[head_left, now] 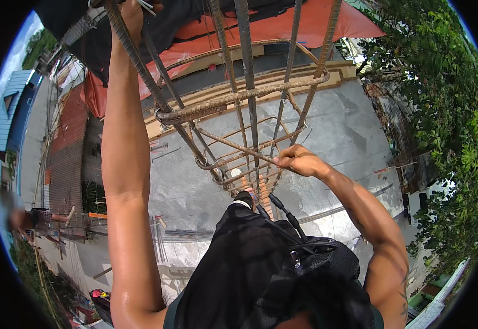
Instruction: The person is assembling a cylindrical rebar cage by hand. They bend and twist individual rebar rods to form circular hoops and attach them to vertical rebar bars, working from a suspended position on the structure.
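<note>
A column cage of rusty ribbed steel bars (pixel 245 49) rises in front of me, with bent rebar stirrups round it. My right hand (pixel 300 160) is closed, its fingers pinching a thin stirrup (pixel 233 145) that slants across the cage. Higher up, a larger rusty stirrup (pixel 211 105) loops round the upright bars. Stretched up to the top left, my left hand (pixel 131 21) is closed beside an upright bar, partly cut off by the picture's edge. Thin pale wires (pixel 146 6) stick out of it. My foot (pixel 243 197) stands by the lower cage.
Far below lies a grey concrete slab (pixel 181 175) with loose bars (pixel 187 236) on it. An orange tarp (pixel 272 27) and dark cloth hang behind the cage. A black bag (pixel 332 255) is at my waist. Leafy trees (pixel 442 71) stand right; a person (pixel 28 216) is at far left.
</note>
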`<action>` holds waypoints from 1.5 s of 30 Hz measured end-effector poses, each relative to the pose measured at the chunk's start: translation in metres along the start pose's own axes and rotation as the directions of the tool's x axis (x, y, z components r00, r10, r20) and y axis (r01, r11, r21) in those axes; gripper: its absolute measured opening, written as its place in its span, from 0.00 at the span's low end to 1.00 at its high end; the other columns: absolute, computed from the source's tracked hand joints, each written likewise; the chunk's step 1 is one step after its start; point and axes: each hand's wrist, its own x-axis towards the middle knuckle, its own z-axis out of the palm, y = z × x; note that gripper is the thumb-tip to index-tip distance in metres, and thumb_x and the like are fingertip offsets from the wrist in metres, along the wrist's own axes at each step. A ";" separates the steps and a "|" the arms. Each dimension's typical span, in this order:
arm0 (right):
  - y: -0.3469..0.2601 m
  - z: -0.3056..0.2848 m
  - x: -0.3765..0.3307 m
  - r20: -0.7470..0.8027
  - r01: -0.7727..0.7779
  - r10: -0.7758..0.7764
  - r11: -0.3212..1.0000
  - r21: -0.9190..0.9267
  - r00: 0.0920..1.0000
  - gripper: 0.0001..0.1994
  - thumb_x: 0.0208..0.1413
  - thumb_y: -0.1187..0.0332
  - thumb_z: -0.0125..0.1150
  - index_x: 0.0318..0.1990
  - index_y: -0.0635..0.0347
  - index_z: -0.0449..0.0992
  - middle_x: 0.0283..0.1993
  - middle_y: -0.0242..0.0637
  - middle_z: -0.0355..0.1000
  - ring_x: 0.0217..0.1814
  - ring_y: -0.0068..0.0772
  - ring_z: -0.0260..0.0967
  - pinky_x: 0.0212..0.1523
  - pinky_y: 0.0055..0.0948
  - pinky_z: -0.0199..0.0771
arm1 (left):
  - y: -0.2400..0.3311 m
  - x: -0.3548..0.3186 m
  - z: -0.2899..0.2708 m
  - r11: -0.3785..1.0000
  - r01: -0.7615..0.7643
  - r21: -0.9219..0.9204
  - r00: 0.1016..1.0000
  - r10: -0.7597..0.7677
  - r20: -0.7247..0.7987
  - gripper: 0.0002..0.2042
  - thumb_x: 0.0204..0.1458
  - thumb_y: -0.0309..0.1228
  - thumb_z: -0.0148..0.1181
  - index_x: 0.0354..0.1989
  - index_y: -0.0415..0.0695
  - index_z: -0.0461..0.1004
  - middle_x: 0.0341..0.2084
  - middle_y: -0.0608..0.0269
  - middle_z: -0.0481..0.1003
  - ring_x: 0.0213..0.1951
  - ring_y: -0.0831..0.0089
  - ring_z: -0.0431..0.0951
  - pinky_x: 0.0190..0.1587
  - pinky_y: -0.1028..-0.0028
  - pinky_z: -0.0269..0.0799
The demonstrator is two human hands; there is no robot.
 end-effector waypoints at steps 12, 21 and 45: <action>-0.071 -0.054 -0.008 0.053 0.032 0.005 0.739 -0.673 0.999 0.26 0.50 0.49 0.59 0.51 0.59 0.75 0.50 0.43 0.73 0.55 0.44 0.68 0.54 0.37 0.68 | 0.026 -0.009 0.015 0.999 0.042 0.004 0.999 -0.042 -0.012 0.11 0.52 0.26 0.53 0.41 0.34 0.74 0.26 0.51 0.79 0.25 0.68 0.79 0.31 0.74 0.76; -0.054 -0.013 -0.031 -0.149 0.064 -0.262 0.659 -0.749 0.953 0.16 0.50 0.56 0.60 0.38 0.61 0.76 0.33 0.44 0.77 0.38 0.42 0.76 0.37 0.37 0.76 | 0.023 -0.010 0.013 0.999 0.030 -0.017 0.999 -0.030 -0.013 0.09 0.51 0.25 0.53 0.39 0.33 0.73 0.23 0.53 0.78 0.22 0.71 0.77 0.28 0.74 0.74; 0.010 0.000 -0.001 0.742 -0.319 -0.400 0.718 0.618 0.538 0.17 0.60 0.66 0.53 0.52 0.63 0.60 0.30 0.38 0.71 0.23 0.27 0.72 0.21 0.25 0.73 | 0.035 -0.008 0.019 0.948 0.112 -0.299 0.993 -0.121 -0.010 0.10 0.47 0.19 0.51 0.38 0.30 0.69 0.21 0.55 0.73 0.22 0.73 0.75 0.25 0.77 0.72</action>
